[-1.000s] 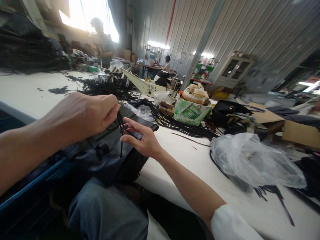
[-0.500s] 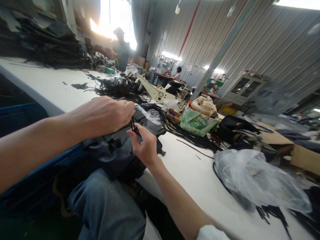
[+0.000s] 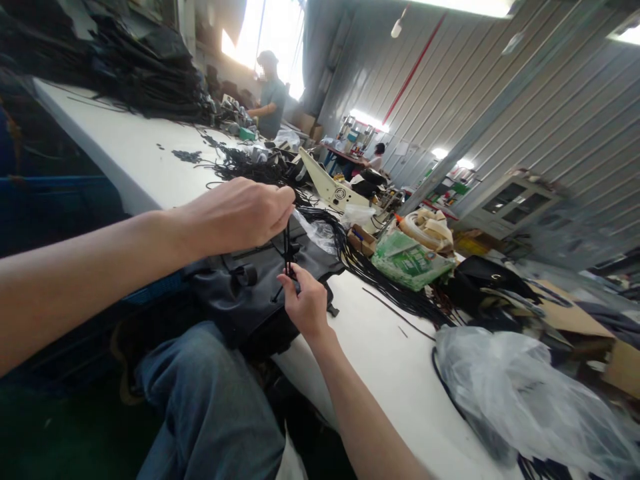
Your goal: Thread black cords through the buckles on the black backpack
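Observation:
My left hand is closed on the upper end of a thin black cord, which runs down taut and doubled. Lower on the same cord, my right hand pinches it between thumb and fingers. Whether a small fitting sits in the right fingertips cannot be made out. Beneath both hands lies a dark bag of smooth material, with a rolled strap on its front. The bag rests at the table's edge above my knee.
On the white table lie a long bundle of black cords, a green-and-white packet and a clear plastic bag. Dark goods are piled at the far left. Another person works near the window.
My hands have moved apart along the cord, the left above the right, so more of it shows between them. The whole view has also shifted slightly.

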The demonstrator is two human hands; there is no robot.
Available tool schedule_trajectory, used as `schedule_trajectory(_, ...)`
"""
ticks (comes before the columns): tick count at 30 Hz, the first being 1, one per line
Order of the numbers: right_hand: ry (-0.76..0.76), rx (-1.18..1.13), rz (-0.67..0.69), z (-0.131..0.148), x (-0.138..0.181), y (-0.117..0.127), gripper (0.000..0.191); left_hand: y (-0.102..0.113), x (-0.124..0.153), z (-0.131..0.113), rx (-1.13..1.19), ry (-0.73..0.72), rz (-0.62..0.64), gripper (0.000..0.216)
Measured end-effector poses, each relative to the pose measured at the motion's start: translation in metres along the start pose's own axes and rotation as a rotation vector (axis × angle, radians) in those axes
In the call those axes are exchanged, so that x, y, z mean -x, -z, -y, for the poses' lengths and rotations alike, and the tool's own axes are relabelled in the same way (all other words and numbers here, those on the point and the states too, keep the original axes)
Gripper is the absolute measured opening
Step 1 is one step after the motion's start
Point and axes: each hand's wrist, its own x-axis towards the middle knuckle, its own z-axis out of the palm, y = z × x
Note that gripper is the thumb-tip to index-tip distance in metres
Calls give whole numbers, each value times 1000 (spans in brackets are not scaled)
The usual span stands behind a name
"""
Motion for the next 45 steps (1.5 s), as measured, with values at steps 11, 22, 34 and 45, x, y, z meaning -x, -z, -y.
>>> schedule_trajectory(11, -94, 64, 61, -12, 22, -9, 36, -37, 14, 6, 30, 70, -24, 34)
schedule_trajectory(22, -95, 29, 111, -19, 28, -8, 36, -39, 14, 2, 68, 74, -17, 27)
schedule_trajectory(34, -113, -49, -190, -18, 51, 44, 48, -39, 43, 5, 100, 128, 115, 29)
schedule_trajectory(45, -293, -127, -189, -39, 97, 53, 36, -45, 34, -27, 282, 274, -41, 32)
